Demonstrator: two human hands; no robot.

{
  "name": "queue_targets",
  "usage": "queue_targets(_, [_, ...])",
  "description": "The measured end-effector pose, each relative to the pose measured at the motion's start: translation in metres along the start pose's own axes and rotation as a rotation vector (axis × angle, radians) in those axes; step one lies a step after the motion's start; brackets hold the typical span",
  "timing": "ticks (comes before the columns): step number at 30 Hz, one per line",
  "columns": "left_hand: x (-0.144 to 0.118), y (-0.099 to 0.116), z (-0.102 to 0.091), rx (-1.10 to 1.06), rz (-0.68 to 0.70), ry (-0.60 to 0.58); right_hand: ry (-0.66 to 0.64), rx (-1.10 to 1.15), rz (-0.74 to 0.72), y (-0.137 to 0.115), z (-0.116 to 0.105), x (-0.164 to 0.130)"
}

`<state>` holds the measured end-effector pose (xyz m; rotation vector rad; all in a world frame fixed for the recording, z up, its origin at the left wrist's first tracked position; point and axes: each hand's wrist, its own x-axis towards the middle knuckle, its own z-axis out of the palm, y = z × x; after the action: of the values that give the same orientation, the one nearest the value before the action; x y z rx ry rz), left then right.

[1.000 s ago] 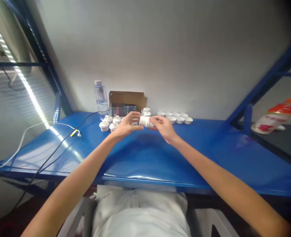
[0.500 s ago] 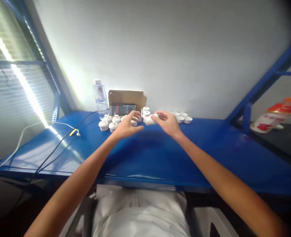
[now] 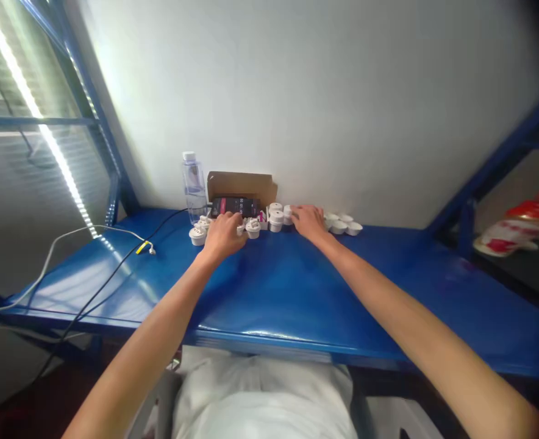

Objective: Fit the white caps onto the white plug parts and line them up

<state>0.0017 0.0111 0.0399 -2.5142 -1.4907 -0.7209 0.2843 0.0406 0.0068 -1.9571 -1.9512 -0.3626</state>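
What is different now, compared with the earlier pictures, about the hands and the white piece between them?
The left hand let go of the white plastic-looking cylinder and moved leftward, onto round white knobbed pieces; whether it grips one is unclear. The right hand carried the cylinder rightward, beside similar white cylinders; its fingers remain at it. The clear plastic bottle and brown cardboard box stayed put.

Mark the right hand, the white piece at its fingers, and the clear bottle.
Right hand (image 3: pixel 310 221): head view, back of the hand.
White piece (image 3: pixel 287 215): head view, its visible side.
Clear bottle (image 3: pixel 195 190): head view, middle of its body.
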Motion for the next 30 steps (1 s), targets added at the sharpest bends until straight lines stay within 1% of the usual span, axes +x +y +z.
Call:
queue_targets(4, [-0.002, 0.0, 0.001, 0.055, 0.009, -0.037, -0.158, -0.039, 0.027, 0.005, 0.001, 0.015])
queue_targets(5, [-0.002, -0.001, 0.0, 0.063, 0.011, -0.04, -0.176, -0.032, 0.02, 0.008, 0.001, 0.016])
queue_targets(7, [-0.002, -0.002, -0.001, 0.073, 0.016, -0.058, -0.142, 0.005, -0.004, 0.012, 0.001, 0.014])
queue_targets(9, [-0.002, -0.003, -0.002, 0.074, 0.023, -0.079, -0.045, 0.108, -0.005, 0.015, 0.001, 0.009])
queue_targets(11, [-0.003, -0.005, -0.002, 0.061, 0.04, -0.088, 0.03, 0.309, 0.027, 0.014, -0.001, -0.001])
queue_targets(12, [-0.003, -0.005, -0.002, 0.051, 0.047, -0.089, 0.033, 0.447, 0.051, 0.013, -0.001, -0.008])
queue_targets(14, [-0.003, -0.006, 0.0, 0.03, 0.057, -0.094, -0.03, 0.779, 0.119, 0.008, -0.002, -0.023])
queue_targets(16, [-0.004, -0.005, 0.002, 0.019, 0.06, -0.091, -0.126, 1.108, 0.202, 0.004, 0.0, -0.039])
queue_targets(17, [-0.005, -0.005, 0.003, 0.018, 0.063, -0.076, -0.164, 1.224, 0.231, 0.002, 0.001, -0.046])
queue_targets(18, [-0.006, -0.004, 0.005, 0.021, 0.07, -0.055, -0.195, 1.28, 0.24, 0.002, 0.003, -0.052])
queue_targets(19, [-0.006, -0.003, 0.006, 0.025, 0.081, -0.031, -0.212, 1.275, 0.234, 0.002, 0.004, -0.056])
queue_targets(20, [-0.007, -0.001, 0.008, 0.031, 0.094, -0.008, -0.208, 1.214, 0.215, 0.003, 0.005, -0.058])
queue_targets(23, [-0.007, 0.004, 0.014, 0.057, 0.126, 0.033, -0.112, 0.935, 0.103, 0.007, 0.002, -0.06])
queue_targets(24, [-0.007, 0.005, 0.017, 0.069, 0.13, 0.041, -0.09, 0.882, 0.047, 0.007, -0.001, -0.061])
queue_targets(25, [-0.006, 0.007, 0.019, 0.08, 0.133, 0.046, -0.091, 0.858, -0.02, 0.006, -0.004, -0.061])
queue_targets(27, [-0.004, 0.009, 0.022, 0.09, 0.144, 0.05, -0.14, 0.84, -0.156, 0.0, -0.01, -0.064])
queue_targets(28, [-0.004, 0.011, 0.022, 0.086, 0.156, 0.047, -0.156, 0.831, -0.201, -0.004, -0.013, -0.066])
queue_targets(29, [-0.003, 0.013, 0.023, 0.075, 0.171, 0.042, -0.152, 0.826, -0.219, -0.009, -0.016, -0.068])
queue_targets(30, [-0.004, 0.014, 0.022, 0.055, 0.189, 0.034, -0.121, 0.831, -0.21, -0.014, -0.018, -0.07])
